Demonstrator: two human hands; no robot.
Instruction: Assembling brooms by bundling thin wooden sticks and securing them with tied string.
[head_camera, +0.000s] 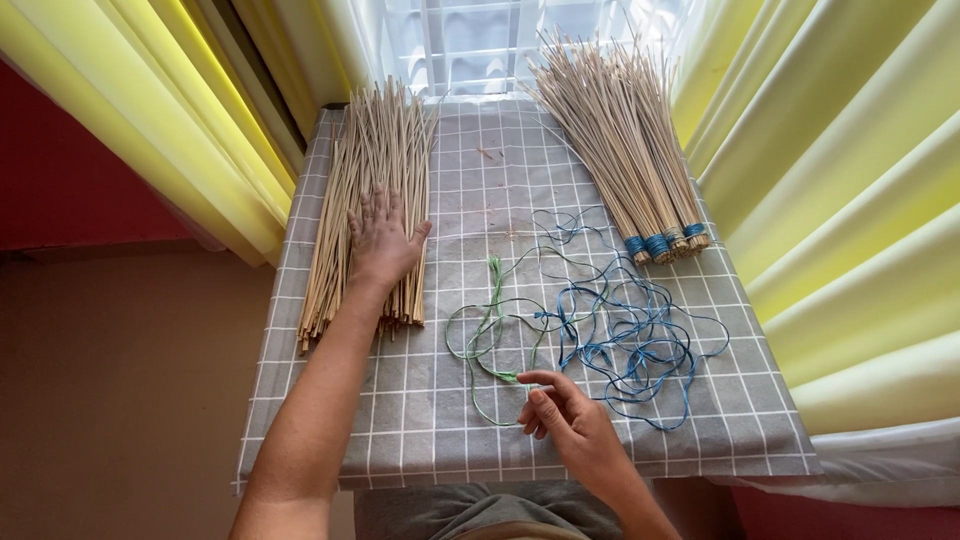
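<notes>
The left hand (383, 240) lies flat, fingers spread, on a loose pile of pale thin sticks (368, 210) at the left of the grey checked tablecloth (420, 430). Mid-table, the right hand (560, 415) pinches a thin green string (487, 330), looped beside tangled blue string (630, 340). Far right lie blue-bound stick bundles (625, 150).

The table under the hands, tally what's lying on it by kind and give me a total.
Loose stick pile, under the left hand: 1
Stick bundles bound with blue cord: 4, as far as the bindings show
Blue string tangle: 1
Green string, pinched by the right hand: 1
Total: 7
</notes>
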